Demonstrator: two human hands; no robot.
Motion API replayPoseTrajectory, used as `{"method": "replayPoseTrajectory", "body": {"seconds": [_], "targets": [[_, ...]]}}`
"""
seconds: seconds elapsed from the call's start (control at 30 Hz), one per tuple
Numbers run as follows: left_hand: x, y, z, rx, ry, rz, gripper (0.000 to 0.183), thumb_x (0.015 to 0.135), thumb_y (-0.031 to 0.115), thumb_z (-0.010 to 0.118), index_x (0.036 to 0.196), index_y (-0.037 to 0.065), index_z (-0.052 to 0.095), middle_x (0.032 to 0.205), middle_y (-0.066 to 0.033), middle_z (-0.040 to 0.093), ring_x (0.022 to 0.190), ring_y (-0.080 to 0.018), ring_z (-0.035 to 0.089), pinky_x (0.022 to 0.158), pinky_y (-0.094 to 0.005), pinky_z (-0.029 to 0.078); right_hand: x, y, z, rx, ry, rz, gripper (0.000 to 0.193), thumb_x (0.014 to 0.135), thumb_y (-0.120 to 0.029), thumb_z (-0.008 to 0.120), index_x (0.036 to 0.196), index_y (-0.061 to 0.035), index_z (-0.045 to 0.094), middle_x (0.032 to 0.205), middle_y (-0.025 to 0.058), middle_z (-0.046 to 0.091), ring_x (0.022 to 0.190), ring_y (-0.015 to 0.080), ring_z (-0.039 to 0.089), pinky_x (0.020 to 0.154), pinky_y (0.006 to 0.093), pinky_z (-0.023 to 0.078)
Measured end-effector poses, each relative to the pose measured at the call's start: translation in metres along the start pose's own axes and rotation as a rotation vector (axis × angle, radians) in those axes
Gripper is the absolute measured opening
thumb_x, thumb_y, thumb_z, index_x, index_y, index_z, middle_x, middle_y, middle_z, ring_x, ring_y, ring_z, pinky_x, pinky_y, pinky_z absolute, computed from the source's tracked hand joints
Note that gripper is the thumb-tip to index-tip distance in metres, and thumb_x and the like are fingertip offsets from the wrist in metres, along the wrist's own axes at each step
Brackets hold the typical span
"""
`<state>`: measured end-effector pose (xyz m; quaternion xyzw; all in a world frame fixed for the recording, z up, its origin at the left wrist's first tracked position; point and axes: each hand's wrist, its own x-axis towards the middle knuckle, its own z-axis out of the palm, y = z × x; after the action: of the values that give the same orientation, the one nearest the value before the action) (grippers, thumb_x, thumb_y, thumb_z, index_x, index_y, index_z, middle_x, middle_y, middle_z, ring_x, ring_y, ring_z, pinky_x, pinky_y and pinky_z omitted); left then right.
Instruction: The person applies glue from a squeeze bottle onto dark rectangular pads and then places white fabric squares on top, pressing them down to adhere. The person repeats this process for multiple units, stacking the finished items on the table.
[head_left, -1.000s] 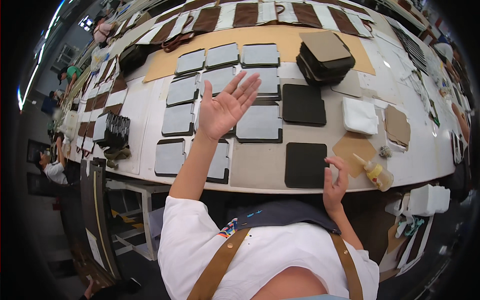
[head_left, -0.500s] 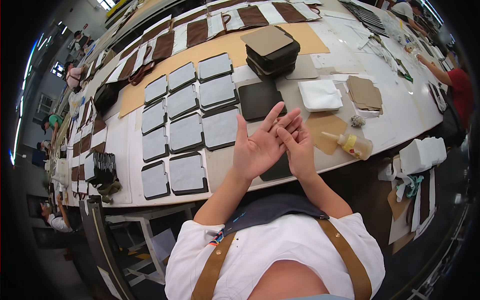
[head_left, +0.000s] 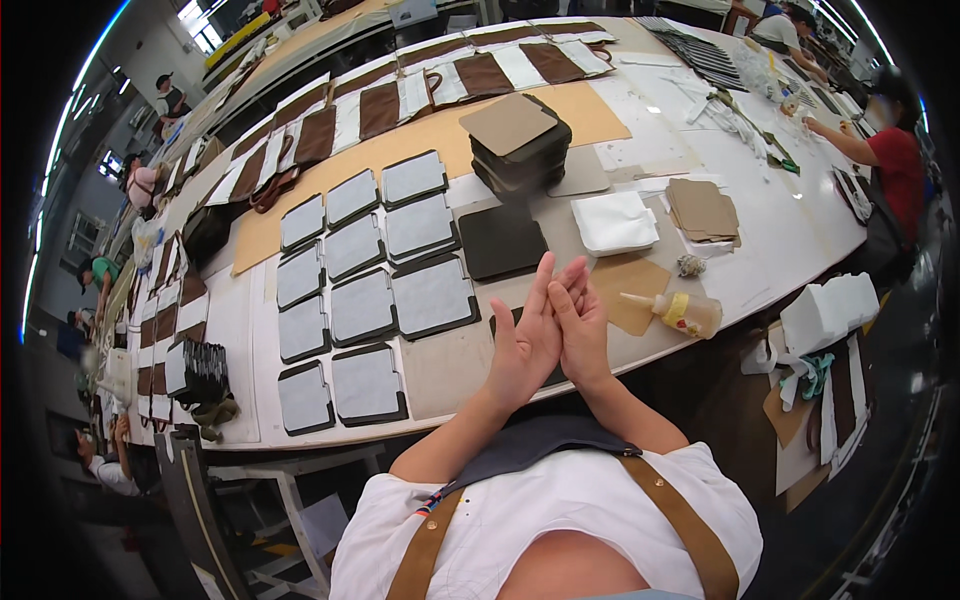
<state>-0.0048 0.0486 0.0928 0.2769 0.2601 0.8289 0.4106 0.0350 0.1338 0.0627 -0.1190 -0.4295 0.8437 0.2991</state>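
Note:
My left hand (head_left: 526,352) is palm up above the table's near edge, its thumb spread and its fingers stretched out. Pressed against its fingers is my right hand (head_left: 584,335), with its fingers straight; part of where they touch is hidden. I see nothing held in either hand. Beneath them, a dark panel (head_left: 502,322) shows in part. Just beyond is a flat black panel (head_left: 502,243). To the right, a glue bottle (head_left: 690,315) with a yellow label lies on its side, nozzle pointing left. Rows of grey-faced panels with black edges (head_left: 365,307) lie to the left.
A tall stack of black panels (head_left: 520,150) topped with tan board stands farther back. White pads (head_left: 615,222), brown card pieces (head_left: 703,210) and a small crumpled ball (head_left: 690,265) are on the right. Brown-and-white strips (head_left: 380,105) line the far side. A person in red (head_left: 895,165) works at the right.
My hands have drawn nearer my body and closer together, and the right fingers have straightened along the left ones. The view has shifted, so the table items appear lower and further left.

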Motion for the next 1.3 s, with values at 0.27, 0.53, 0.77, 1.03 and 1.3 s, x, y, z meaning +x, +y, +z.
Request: {"method": "replayPoseTrajectory", "body": {"seconds": [0.27,0.53,0.77,1.03,1.3], "targets": [[-0.007,-0.006,0.001,0.273,0.013,-0.002,0.100,0.089,0.083,0.015,0.161,0.017,-0.005,0.168,-0.0088,0.003,0.154,-0.0260,0.005,0.124,-0.0411,0.005,0.005,0.001,-0.009,0.156,-0.026,0.180,0.023,0.104,-0.023,0.056,0.115,-0.0037,0.058,0.108,0.0011,0.063,0.097,0.0055,0.059,0.084,0.0203,0.049],[-0.001,-0.001,0.005,0.342,-0.036,0.065,0.108,0.086,0.086,0.014,0.159,0.012,-0.012,0.166,-0.0177,-0.002,0.154,-0.0316,0.003,0.124,-0.0429,0.003,0.001,-0.008,0.002,0.072,-0.126,0.117,0.028,0.104,-0.023,0.055,0.122,-0.0022,0.052,0.111,0.0042,0.062,0.101,0.0099,0.061,0.087,0.0235,0.050],[-0.014,-0.014,0.005,0.905,-0.086,0.132,0.110,0.088,0.084,0.017,0.157,0.004,-0.015,0.166,-0.0201,-0.009,0.153,-0.0365,-0.004,0.122,-0.0424,0.000,0.006,-0.007,-0.017,0.204,-0.321,0.234,0.038,0.107,-0.042,0.045,0.099,-0.0062,0.056,0.077,0.0046,0.062,0.064,0.0129,0.061,0.062,0.0277,0.052],[0.000,0.001,-0.006,-0.234,-0.054,-0.053,0.095,0.093,0.080,0.019,0.161,0.015,0.003,0.166,-0.0183,0.004,0.154,-0.0301,0.004,0.125,-0.0435,0.003,0.007,-0.026,-0.008,0.140,-0.029,0.229,0.050,0.108,-0.046,0.036,0.109,-0.0036,0.062,0.104,0.0047,0.066,0.100,0.0154,0.063,0.090,0.0270,0.049],[0.004,0.009,-0.014,-0.569,0.009,-0.123,0.092,0.095,0.077,0.022,0.161,0.014,0.010,0.164,-0.0218,0.012,0.153,-0.0338,0.011,0.125,-0.0455,0.004,0.010,-0.029,-0.009,0.027,-0.140,0.061,0.036,0.109,-0.032,0.041,0.119,-0.0012,0.057,0.100,0.0099,0.067,0.096,0.0143,0.066,0.087,0.0257,0.051]]}}
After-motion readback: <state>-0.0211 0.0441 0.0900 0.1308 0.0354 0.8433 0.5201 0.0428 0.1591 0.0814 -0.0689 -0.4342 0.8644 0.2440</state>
